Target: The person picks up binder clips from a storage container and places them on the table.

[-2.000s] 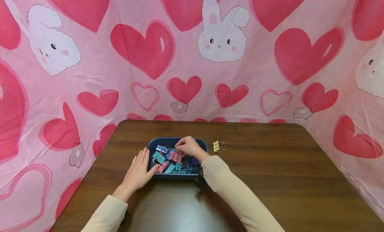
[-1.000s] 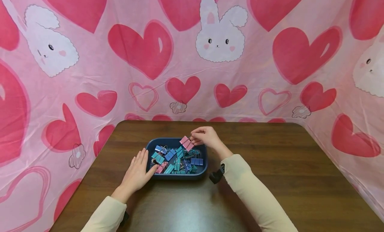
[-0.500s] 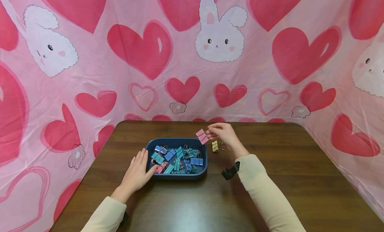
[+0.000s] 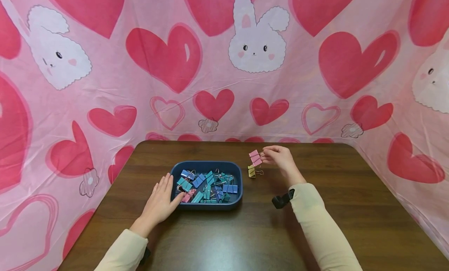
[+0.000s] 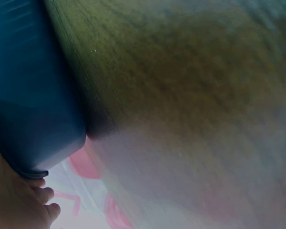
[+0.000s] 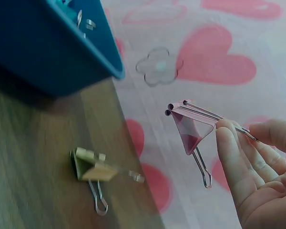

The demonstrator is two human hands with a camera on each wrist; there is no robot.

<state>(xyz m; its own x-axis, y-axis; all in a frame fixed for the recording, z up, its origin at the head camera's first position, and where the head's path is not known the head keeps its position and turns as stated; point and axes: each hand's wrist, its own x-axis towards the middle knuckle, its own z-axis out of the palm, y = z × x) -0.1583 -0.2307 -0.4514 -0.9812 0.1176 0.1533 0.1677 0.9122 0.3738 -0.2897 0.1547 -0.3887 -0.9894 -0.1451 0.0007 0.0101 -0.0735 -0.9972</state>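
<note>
My right hand pinches one wire handle of a pink binder clip between thumb and fingers. The clip is held up off the table, its other handle hanging free. Below it in the right wrist view lies a yellow binder clip on the table, just right of the dark blue bin. My left hand rests along the bin's left side, fingers straight, thumb over the near left rim. Inside the bin lie several teal binder clips, blue ones and a pink one near my left thumb.
The brown wooden table has rounded far corners. A pink cloth printed with hearts and rabbits hangs behind it and at both sides. Each wrist carries a black strap device, the right one showing plainly.
My right hand has lifted the pink binder clip out of the bin and carried it right, to above the yellow clip. The left hand has stayed at the bin's left side.
</note>
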